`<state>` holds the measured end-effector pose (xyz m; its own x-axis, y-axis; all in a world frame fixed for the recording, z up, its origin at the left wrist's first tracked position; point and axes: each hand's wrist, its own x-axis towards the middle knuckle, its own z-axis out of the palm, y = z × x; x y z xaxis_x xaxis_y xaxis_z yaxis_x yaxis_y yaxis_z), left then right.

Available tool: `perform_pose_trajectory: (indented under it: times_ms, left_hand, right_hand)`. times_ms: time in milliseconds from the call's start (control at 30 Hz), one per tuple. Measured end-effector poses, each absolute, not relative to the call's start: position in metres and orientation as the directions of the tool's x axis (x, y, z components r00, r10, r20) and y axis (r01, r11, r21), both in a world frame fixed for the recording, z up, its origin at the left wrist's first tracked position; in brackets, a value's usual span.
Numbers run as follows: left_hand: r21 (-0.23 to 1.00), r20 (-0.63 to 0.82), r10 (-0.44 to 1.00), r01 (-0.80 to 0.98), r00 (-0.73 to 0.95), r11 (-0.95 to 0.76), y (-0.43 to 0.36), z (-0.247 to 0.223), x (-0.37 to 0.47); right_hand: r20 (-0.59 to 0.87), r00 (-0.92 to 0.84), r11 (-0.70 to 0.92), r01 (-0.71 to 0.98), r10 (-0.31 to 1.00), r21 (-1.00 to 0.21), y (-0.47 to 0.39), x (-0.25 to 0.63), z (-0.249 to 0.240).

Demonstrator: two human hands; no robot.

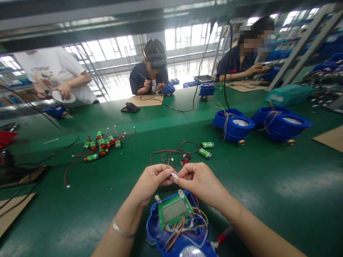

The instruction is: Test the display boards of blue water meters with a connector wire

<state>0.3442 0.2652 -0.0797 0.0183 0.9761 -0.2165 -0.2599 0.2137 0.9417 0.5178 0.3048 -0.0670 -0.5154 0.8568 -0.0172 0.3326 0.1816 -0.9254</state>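
Close together above the bench, my left hand and my right hand both pinch with thumb and fingers. A small white wire connector shows between the fingertips, with thin red and black wires leading to it. Whether it is one piece or two joined halves cannot be made out. Just below sits an open blue meter housing, holding a green circuit board with a grey display and many coloured wires. Beyond my fingers lie a small black part and two green batteries with red leads.
A pile of green batteries with wires lies left of centre. Two blue meter housings stand to the right, near a teal box. Several people work across the green bench. A black cable hangs down.
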Motion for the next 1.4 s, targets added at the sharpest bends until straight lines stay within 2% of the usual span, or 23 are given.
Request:
perform_pose_trajectory:
  times_ms: [267,533,700,833,1067,1267,1400]
  left_hand:
    - [0.955,-0.196,0.980,-0.232,-0.024,0.185,0.264,-0.081,0.347]
    - [0.949,-0.213,0.977,-0.235,0.006,0.209,0.264,-0.090,0.347]
    - [0.950,-0.269,0.963,-0.159,0.027,0.270,0.259,-0.083,0.331]
    - [0.937,-0.341,0.940,-0.079,-0.012,0.339,0.236,-0.069,0.309]
    - [0.889,-0.457,0.888,0.046,0.042,0.455,0.166,-0.067,0.302]
    - [0.860,-0.511,0.855,0.077,0.091,0.505,0.157,-0.067,0.314]
    - [0.865,-0.500,0.863,0.003,0.073,0.501,0.161,-0.068,0.317]
  right_hand:
    - [-0.035,-0.479,0.178,0.392,0.877,-0.902,0.306,0.517,-0.061]
    - [-0.088,-0.497,0.092,0.326,0.863,-0.941,0.309,0.514,-0.066]
    - [-0.102,-0.623,0.102,0.283,0.775,-0.954,0.315,0.529,-0.064]
    - [-0.157,-0.638,0.080,0.326,0.754,-0.942,0.311,0.554,-0.058]
    - [-0.326,-0.740,-0.119,0.319,0.589,-0.940,0.293,0.566,-0.062]
    - [-0.379,-0.697,-0.143,0.374,0.608,-0.916,0.289,0.559,-0.071]
    - [-0.328,-0.682,-0.108,0.344,0.654,-0.933,0.287,0.559,-0.075]
